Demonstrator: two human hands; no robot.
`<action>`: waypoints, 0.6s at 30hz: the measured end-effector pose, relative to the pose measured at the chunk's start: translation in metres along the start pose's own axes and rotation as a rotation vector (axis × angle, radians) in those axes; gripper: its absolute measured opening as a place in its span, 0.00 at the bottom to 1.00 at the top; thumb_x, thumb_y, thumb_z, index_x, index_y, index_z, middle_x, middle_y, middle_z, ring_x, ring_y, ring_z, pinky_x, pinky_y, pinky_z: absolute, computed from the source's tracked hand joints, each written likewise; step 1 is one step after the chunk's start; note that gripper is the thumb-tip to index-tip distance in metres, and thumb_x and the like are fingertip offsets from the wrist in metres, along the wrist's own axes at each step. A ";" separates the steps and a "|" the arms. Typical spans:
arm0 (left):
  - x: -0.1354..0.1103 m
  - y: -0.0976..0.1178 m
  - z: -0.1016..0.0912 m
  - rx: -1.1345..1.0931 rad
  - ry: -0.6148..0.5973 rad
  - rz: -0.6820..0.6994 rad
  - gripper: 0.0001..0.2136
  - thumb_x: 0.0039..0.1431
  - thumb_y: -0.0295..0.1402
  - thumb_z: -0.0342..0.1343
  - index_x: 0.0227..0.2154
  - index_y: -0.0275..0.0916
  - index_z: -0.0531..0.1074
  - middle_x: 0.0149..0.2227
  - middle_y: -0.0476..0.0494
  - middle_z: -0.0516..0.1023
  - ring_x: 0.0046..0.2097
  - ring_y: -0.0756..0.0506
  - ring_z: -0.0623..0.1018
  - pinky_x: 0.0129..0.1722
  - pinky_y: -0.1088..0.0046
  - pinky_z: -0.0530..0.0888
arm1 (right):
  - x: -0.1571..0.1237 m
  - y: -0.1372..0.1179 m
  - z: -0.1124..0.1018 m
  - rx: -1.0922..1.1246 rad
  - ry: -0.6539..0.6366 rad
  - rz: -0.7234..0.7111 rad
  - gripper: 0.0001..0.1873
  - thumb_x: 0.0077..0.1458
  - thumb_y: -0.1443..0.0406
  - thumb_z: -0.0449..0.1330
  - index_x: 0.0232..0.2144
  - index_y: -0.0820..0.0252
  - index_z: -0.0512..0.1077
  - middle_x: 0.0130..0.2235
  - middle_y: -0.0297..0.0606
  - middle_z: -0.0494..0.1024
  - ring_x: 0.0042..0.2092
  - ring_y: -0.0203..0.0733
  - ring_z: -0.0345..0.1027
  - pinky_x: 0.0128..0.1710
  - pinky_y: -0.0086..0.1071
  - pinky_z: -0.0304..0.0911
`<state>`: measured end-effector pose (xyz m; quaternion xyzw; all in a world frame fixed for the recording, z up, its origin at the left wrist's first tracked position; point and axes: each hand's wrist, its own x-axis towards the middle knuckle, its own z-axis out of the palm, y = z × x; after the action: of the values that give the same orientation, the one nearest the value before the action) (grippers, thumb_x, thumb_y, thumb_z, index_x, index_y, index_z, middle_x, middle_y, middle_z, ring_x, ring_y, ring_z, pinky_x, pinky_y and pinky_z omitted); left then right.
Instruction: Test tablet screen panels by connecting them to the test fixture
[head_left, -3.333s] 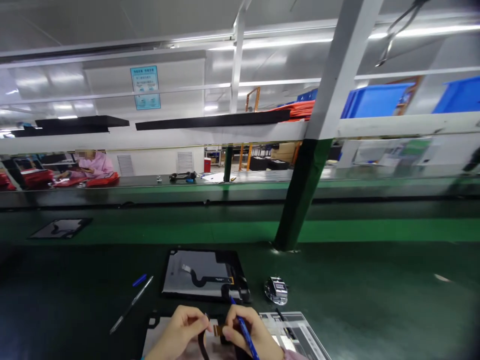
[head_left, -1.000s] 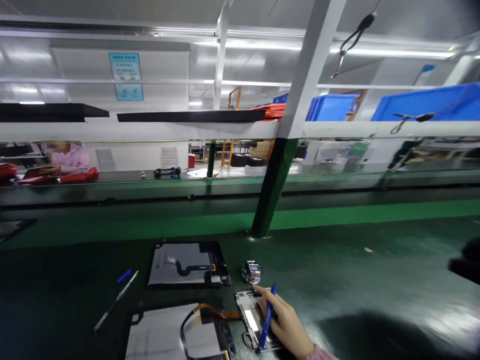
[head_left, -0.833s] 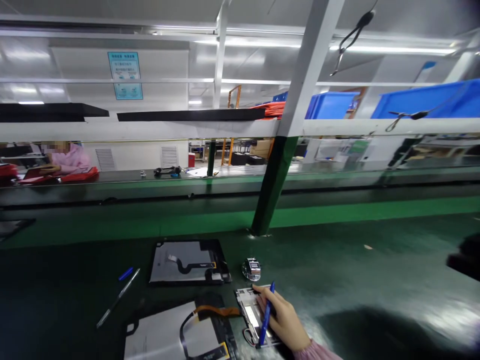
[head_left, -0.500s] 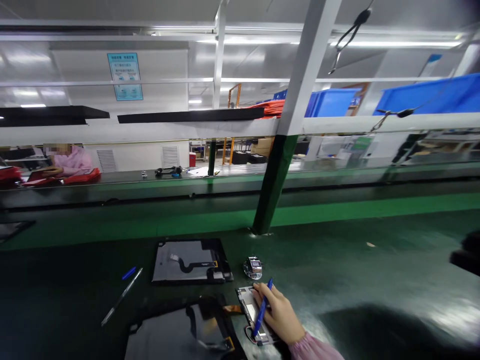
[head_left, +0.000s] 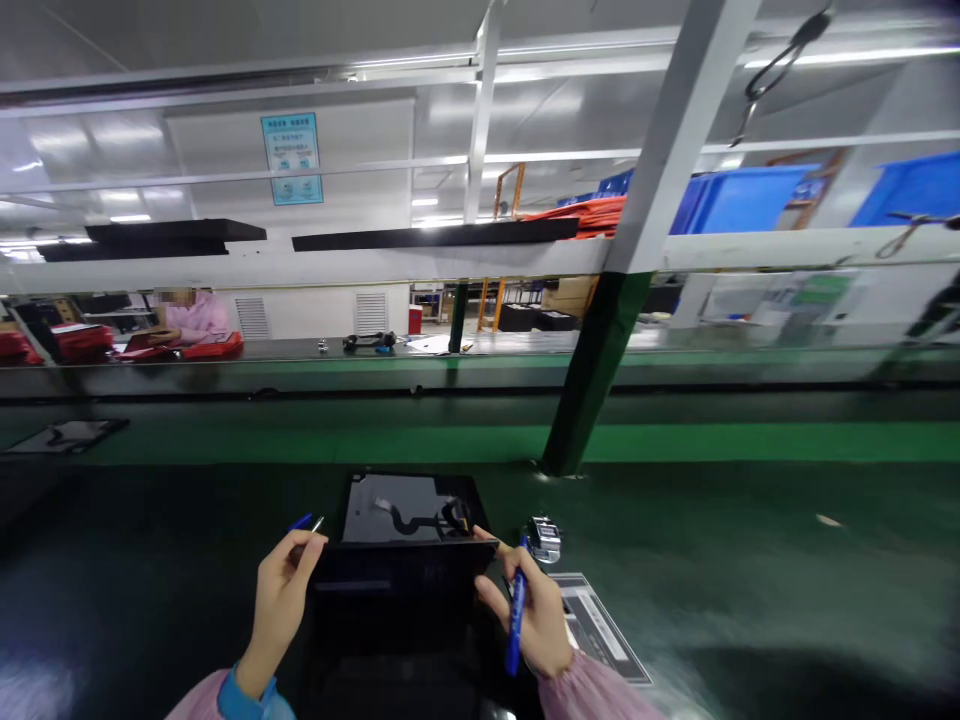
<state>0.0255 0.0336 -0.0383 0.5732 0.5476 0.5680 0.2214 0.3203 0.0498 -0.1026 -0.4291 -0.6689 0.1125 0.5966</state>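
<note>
A glossy black tablet screen (head_left: 397, 615) is tilted up in front of me, its lower part lost in dark reflection. My left hand (head_left: 281, 590) pinches its upper left corner between thumb and fingers. At the upper right corner, my right hand (head_left: 536, 610) grips the screen while also keeping a blue marker pen (head_left: 517, 615) between its fingers. Just behind lies a second tablet screen (head_left: 405, 505), grey back up, with a black ribbon cable on it. Partly under my right forearm is a flat labelled metal-framed panel (head_left: 604, 630). A chrome tally counter (head_left: 544, 539) stands close to my right fingers.
A blue pen cap (head_left: 300, 521) and part of a clear pen (head_left: 318, 524) show beyond my left hand. A slanted post (head_left: 600, 370) rises from the green bench (head_left: 750, 560). Another screen (head_left: 67, 436) lies far left. A person in pink (head_left: 199, 315) sits across the way.
My left hand has come into view. The near screen has been raised from lying flat, held by both hands. My right hand has left the small panel, keeping the pen. The view has shifted left.
</note>
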 end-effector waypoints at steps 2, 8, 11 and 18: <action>0.009 0.000 0.006 -0.016 0.000 -0.044 0.18 0.56 0.52 0.55 0.29 0.41 0.75 0.27 0.48 0.75 0.31 0.45 0.75 0.33 0.72 0.72 | 0.003 0.001 0.015 -0.051 0.063 -0.041 0.20 0.56 0.58 0.62 0.25 0.52 0.53 0.33 0.42 0.81 0.38 0.50 0.78 0.31 0.32 0.72; 0.010 -0.019 0.017 -0.119 0.016 -0.125 0.22 0.60 0.54 0.48 0.46 0.42 0.70 0.50 0.40 0.73 0.55 0.37 0.70 0.56 0.60 0.66 | -0.006 0.020 0.024 -0.107 -0.028 -0.170 0.13 0.55 0.66 0.58 0.26 0.51 0.56 0.35 0.41 0.80 0.42 0.50 0.78 0.32 0.31 0.73; 0.004 -0.038 0.018 -0.148 -0.073 -0.097 0.26 0.59 0.49 0.53 0.57 0.44 0.59 0.60 0.40 0.64 0.63 0.38 0.62 0.62 0.59 0.59 | -0.011 0.021 0.023 -0.136 -0.101 -0.182 0.13 0.54 0.65 0.59 0.29 0.51 0.54 0.51 0.51 0.75 0.52 0.55 0.71 0.40 0.38 0.73; 0.004 -0.051 0.018 -0.053 -0.163 0.001 0.37 0.55 0.41 0.60 0.63 0.46 0.47 0.65 0.38 0.55 0.65 0.36 0.58 0.64 0.53 0.56 | -0.011 0.020 0.024 -0.102 -0.156 -0.144 0.14 0.55 0.63 0.59 0.31 0.52 0.54 0.60 0.57 0.66 0.60 0.59 0.61 0.50 0.45 0.68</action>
<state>0.0213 0.0592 -0.0860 0.6118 0.5120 0.5339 0.2801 0.3062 0.0624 -0.1299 -0.3997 -0.7471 0.0684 0.5267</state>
